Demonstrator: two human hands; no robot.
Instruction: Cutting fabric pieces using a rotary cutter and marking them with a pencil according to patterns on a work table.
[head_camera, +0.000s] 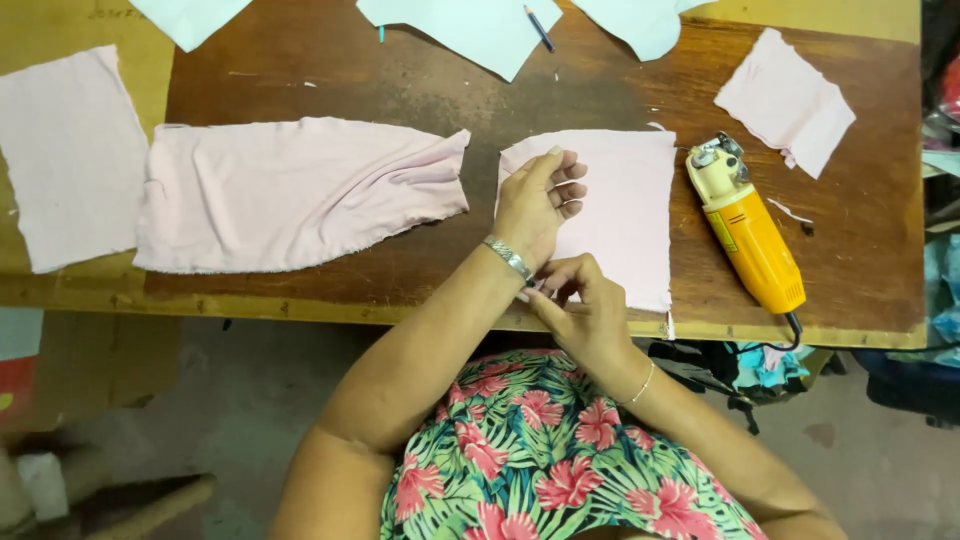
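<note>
The pink cloth piece lies flat on the wooden bench, just right of centre, its lower edge reaching the bench's near rim. The left hand rests on the cloth's left edge, fingers curled loosely and pressing down rather than gripping. The right hand sits at six o'clock from the left one, at the cloth's lower left corner, fingertips pinched together on what looks like the hem — whether it holds a small tool there I cannot tell.

The cloth looks thin, soft and light, likely a stretchy knit; it would drape and wrinkle when lifted, and its cut edges look prone to curling. A judgement: a pinch at a corner or along an edge suits it best, with a flat palm to keep it from sliding on the smooth wood.

At three o'clock from the cloth, just beside it, lies a yellow electric cutter. At nine o'clock, well apart, lies a longer pink cloth — rumpled at its right end.
</note>
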